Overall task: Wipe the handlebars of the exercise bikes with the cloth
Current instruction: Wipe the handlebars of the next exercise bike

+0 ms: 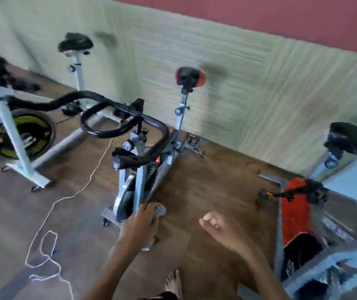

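Handlebars of black, padded, curving tubing (127, 109) stood at the front of the middle bike. One bend looped out to the left and another swept down to the right, ending in a stubby grip. They looked glossy in places, though motion blur hid any finer surface detail.

At far left was a white-framed exercise bike (6, 118) with a black flywheel ringed in yellow-green (21, 135) and a black saddle (75, 43). A thin white cord (91, 177) trailed from beneath the handlebars across the brown wooden floor (205, 180) and ended in loose loops at lower left.

The grey-framed middle bike (139, 185) carried a red and black saddle (190, 76) near the pale green wall (216, 50).

Low in the view, in front of that bike's base, the left hand (138, 221) had its fingers curled round a small grey cloth (160, 210). The cloth was bunched in the grip, with an edge showing past the fingertips, and it was well apart from the handlebars. The right hand (218, 225), beside it, was closed into a fist and held nothing. A bare foot (173, 282) showed between the two forearms.

At right stood a red-orange exercise bike (294, 211), heavily blurred, with a black saddle (346, 139).
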Demonstrator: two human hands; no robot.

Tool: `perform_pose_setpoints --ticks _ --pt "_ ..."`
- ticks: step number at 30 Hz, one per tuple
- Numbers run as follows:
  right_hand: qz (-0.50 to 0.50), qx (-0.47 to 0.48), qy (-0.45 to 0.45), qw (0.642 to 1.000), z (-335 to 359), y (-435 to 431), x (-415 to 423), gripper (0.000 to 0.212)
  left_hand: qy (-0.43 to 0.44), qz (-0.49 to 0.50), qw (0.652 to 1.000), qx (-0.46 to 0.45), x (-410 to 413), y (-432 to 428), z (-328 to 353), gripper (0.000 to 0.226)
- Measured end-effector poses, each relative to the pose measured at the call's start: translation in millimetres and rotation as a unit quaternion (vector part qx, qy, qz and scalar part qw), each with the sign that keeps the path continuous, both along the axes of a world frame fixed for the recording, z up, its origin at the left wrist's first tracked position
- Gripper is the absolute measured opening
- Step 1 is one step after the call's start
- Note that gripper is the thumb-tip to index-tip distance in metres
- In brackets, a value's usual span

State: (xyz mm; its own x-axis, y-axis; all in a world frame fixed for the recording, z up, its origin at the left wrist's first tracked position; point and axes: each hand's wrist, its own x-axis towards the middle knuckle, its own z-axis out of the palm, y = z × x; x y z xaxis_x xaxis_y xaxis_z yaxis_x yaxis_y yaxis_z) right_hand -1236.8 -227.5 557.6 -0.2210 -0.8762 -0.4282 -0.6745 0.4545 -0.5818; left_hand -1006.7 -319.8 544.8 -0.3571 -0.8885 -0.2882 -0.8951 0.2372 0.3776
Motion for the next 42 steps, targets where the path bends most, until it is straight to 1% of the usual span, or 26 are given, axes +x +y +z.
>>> perform_pose_setpoints --ticks 3,5,6,8,9,11,13,15,16,18,21,23,24,25,27,29,30,31,32,34,35,36,37,38,40,42 --pt "0.089 -0.004 -0.039 0.995 13 -61 10 0.022 0.031 0.136 0.990 -0.013 28 -14 2 0.035" --pt "0.144 -0.071 -0.022 0.987 26 -100 15 0.020 0.074 0.226 0.971 -0.030 46 -19 11 0.031" --pt "0.169 -0.100 -0.004 0.980 36 -116 18 0.019 0.110 0.265 0.957 -0.040 54 -18 18 0.031" --pt "0.201 -0.163 0.008 0.966 54 -143 25 0.018 0.197 0.340 0.915 -0.087 63 -10 36 0.024" --pt "0.213 -0.210 -0.003 0.954 60 -156 29 0.017 0.234 0.370 0.890 -0.126 65 -7 47 0.019" --pt "0.236 -0.296 -0.058 0.924 71 -175 37 0.016 0.293 0.403 0.845 -0.196 57 -4 74 0.018" --pt "0.261 -0.334 -0.108 0.899 71 -196 41 0.014 0.349 0.429 0.801 -0.229 38 -8 100 0.017" --pt "0.282 -0.365 -0.130 0.878 63 -219 44 0.017 0.380 0.433 0.770 -0.273 17 -16 118 0.019" --pt "0.296 -0.377 -0.132 0.868 56 -232 45 0.021 0.372 0.428 0.769 -0.295 7 -21 124 0.021" --pt "0.334 -0.387 -0.107 0.853 41 -254 41 0.029 0.298 0.419 0.795 -0.322 -13 -35 123 0.030" --pt "0.406 -0.382 -0.018 0.830 25 -279 26 0.050 0.172 0.414 0.822 -0.351 -42 -50 109 0.033" --pt "0.450 -0.406 0.039 0.795 17 -287 15 0.061 0.093 0.395 0.822 -0.399 -53 -55 92 0.033" --pt "0.458 -0.421 0.055 0.781 13 -289 11 0.062 0.077 0.388 0.814 -0.425 -54 -56 83 0.031" --pt "0.456 -0.435 0.061 0.774 8 -288 9 0.060 0.076 0.384 0.806 -0.443 -53 -57 78 0.029" --pt "0.439 -0.461 0.066 0.768 0 -288 10 0.054 0.126 0.405 0.787 -0.448 -49 -61 79 0.022" --pt "0.432 -0.477 0.069 0.762 -5 -289 12 0.055 0.195 0.467 0.739 -0.445 -49 -69 87 0.013" --pt "0.433 -0.481 0.069 0.759 -7 -289 11 0.058 0.212 0.496 0.714 -0.447 -52 -72 87 0.013" --pt "0.434 -0.482 0.063 0.758 -9 -289 11 0.062 0.210 0.511 0.700 -0.453 -57 -72 85 0.011" --pt "0.435 -0.479 0.050 0.761 -10 -289 10 0.065 0.185 0.502 0.698 -0.476 -62 -71 79 0.011" --pt "0.431 -0.474 0.016 0.768 -12 -286 9 0.067 0.098 0.431 0.718 -0.538 -68 -66 59 0.020" --pt "0.428 -0.478 0.008 0.767 -13 -285 9 0.068 0.069 0.396 0.728 -0.555 -65 -64 51 0.022" --pt "0.426 -0.483 0.008 0.765 -14 -284 9 0.068 0.062 0.383 0.736 -0.555 -61 -64 50 0.021" --pt "0.427 -0.485 0.013 0.764 -16 -284 9 0.070 0.077 0.393 0.738 -0.543 -59 -65 53 0.020" --pt "0.429 -0.485 0.019 0.762 -17 -285 9 0.071 0.112 0.419 0.734 -0.523 -59 -66 60 0.017" --pt "0.429 -0.482 0.027 0.763 -17 -286 10 0.071 0.176 0.491 0.698 -0.491 -64 -69 77 0.012" --pt "0.428 -0.473 0.026 0.770 -17 -285 12 0.070 0.176 0.537 0.676 -0.473 -71 -70 83 0.012"
